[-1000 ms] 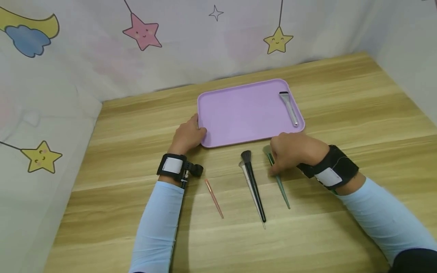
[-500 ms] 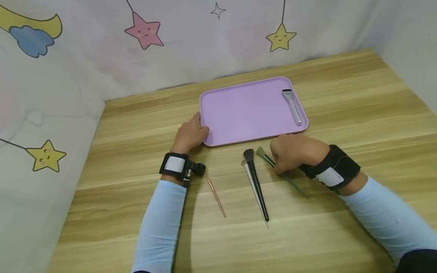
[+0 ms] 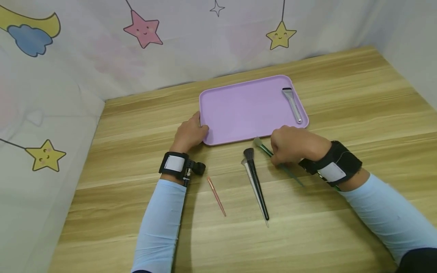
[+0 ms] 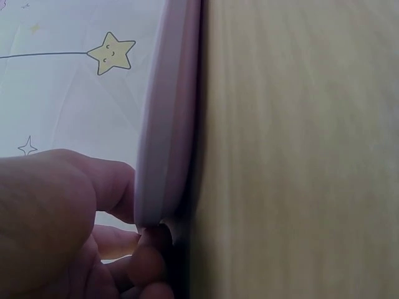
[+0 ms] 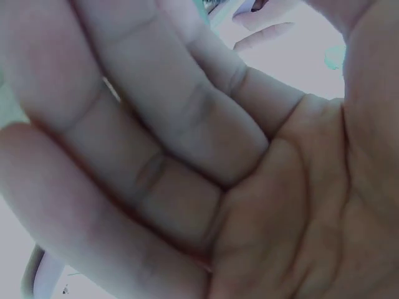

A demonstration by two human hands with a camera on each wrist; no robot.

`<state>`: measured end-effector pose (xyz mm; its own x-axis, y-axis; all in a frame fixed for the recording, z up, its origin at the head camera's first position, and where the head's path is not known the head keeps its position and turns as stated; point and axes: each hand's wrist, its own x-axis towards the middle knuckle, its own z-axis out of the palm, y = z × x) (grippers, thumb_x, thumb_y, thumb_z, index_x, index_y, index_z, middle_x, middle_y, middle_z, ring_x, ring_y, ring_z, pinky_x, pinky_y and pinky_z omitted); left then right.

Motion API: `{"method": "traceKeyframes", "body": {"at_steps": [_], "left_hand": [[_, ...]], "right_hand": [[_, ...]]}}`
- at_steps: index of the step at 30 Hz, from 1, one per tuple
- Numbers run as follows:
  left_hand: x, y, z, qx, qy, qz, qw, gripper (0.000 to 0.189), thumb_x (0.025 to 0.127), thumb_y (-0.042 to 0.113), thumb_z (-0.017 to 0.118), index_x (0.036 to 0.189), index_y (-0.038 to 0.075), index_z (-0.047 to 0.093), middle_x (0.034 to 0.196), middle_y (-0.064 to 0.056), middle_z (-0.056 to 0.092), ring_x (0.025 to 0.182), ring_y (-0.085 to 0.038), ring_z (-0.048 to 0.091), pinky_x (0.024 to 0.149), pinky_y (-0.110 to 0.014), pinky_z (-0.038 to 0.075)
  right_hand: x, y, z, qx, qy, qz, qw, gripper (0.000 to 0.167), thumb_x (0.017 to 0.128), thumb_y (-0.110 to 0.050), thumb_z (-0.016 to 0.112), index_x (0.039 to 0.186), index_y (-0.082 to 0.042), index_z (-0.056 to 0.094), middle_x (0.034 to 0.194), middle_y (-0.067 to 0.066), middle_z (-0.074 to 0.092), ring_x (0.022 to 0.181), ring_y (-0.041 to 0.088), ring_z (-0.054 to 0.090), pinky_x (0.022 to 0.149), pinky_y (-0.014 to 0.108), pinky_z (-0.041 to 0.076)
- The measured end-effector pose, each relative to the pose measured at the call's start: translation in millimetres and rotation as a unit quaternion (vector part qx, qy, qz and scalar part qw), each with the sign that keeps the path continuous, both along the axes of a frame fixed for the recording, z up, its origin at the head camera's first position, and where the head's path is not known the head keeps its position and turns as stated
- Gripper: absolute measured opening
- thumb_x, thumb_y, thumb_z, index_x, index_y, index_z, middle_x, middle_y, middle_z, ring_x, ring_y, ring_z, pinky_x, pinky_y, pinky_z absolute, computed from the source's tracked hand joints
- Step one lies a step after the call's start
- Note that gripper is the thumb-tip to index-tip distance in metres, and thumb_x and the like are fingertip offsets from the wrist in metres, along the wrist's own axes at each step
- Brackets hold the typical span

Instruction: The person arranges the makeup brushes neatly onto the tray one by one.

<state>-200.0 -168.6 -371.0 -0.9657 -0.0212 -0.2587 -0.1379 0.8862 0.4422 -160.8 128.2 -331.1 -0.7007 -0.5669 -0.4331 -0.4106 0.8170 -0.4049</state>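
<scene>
1. Green brush, pinched in the right hand, is at five o'clock from the purple tray in the head view.
2. Left hand grips the tray's edge at eight o'clock.

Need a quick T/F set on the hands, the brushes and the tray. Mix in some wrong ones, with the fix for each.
1. The right hand grips the green brush. True.
2. Both hands hold brushes. False: the left hand grips the edge of the purple tray.
3. The silver brush lies in the purple tray. True.
4. Every brush is in the tray. False: the black brush, the white-handled brush and the pink brush lie on the wooden table.
5. The pink brush lies apart from the black brush. True.
6. From the person's side, the pink brush is right of the black brush. False: it is to the left.
</scene>
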Motion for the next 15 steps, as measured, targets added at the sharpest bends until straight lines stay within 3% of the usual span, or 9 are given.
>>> {"method": "traceKeyframes", "body": {"at_steps": [15], "left_hand": [[0.1, -0.3, -1.0, 0.001, 0.004, 0.003, 1.0, 0.072, 0.09, 0.031, 0.044, 0.154, 0.009, 0.02, 0.151, -0.015, 0.04, 0.113, -0.029, 0.05, 0.099, -0.045, 0.042]], "right_hand": [[-9.6, 1.0, -1.7, -0.057, 0.08, -0.027, 0.9948, 0.015, 0.077, -0.022, 0.066, 0.067, -0.011, 0.069, 0.061, -0.001, 0.059, 0.051, 0.011, 0.047, 0.048, 0.026, 0.039]]}}
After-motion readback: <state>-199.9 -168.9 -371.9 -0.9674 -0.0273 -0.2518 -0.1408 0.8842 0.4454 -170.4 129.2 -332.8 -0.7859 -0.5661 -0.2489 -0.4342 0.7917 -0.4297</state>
